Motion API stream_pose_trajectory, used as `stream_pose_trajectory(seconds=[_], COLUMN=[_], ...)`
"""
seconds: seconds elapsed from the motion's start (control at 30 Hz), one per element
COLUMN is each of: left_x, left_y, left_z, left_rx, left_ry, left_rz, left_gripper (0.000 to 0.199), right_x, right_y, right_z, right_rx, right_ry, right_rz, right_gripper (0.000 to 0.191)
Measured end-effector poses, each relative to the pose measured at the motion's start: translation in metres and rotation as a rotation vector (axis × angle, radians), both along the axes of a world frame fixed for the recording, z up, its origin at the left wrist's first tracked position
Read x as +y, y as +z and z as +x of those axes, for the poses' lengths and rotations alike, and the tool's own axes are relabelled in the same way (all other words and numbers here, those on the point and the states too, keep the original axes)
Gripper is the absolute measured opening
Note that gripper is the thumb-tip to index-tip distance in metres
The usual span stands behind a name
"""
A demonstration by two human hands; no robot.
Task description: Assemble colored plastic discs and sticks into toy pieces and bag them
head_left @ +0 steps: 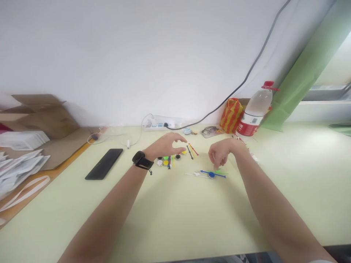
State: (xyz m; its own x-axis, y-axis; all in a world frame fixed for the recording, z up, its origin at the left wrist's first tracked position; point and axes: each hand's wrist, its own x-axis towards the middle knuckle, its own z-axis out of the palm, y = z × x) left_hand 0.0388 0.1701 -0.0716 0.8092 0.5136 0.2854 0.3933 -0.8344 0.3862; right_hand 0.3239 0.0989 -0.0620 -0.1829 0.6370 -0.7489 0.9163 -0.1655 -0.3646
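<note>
Over the pale green table, my left hand (167, 144), with a black watch on its wrist, has thumb and fingers apart and holds nothing. Below and beside it lie several small round discs (160, 163) in black, green, white and yellow. Thin arrow-shaped pieces (189, 152) in black, yellow and red rest just right of its fingertips. My right hand (219, 153) is bent down with its fingers curled together; whatever they may hold is hidden. Just under its fingertips is a blue arrow piece with a round centre (211, 175), beside green and white arrow pieces (199, 174).
A black phone (104, 164) lies at the left, near cardboard (63, 144) and white packets (22, 170). Along the wall are a power strip (159, 124) with cables, a red-and-yellow bag (231, 116) and a large bottle (253, 113).
</note>
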Motion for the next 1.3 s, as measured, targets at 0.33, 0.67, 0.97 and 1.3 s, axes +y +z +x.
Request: stream_pose_trajectory(seconds=[0.33, 0.67, 0.97, 1.3], left_x=[0.004, -0.005, -0.004, -0.012], left_y=[0.003, 0.009, 0.003, 0.008], left_z=[-0.005, 0.008, 0.020, 0.019], left_rx=[-0.002, -0.189, -0.507, -0.381], left_ry=[0.024, 0.003, 0.107, 0.035], left_rz=[-0.071, -0.376, -0.442, -0.201], left_gripper=[0.028, 0.037, 0.035, 0.023], right_x=[0.004, 0.000, 0.019, 0.014], right_y=[-0.006, 0.008, -0.015, -0.013], right_z=[-0.003, -0.016, -0.061, -0.072], right_rx=[-0.082, 0.707, 1.118, 1.142], right_ry=[-0.017, -0.141, -0.452, -0.476], right_rz=[0.013, 0.647, 0.760, 0.581], right_gripper=[0.037, 0.018, 0.024, 0.014])
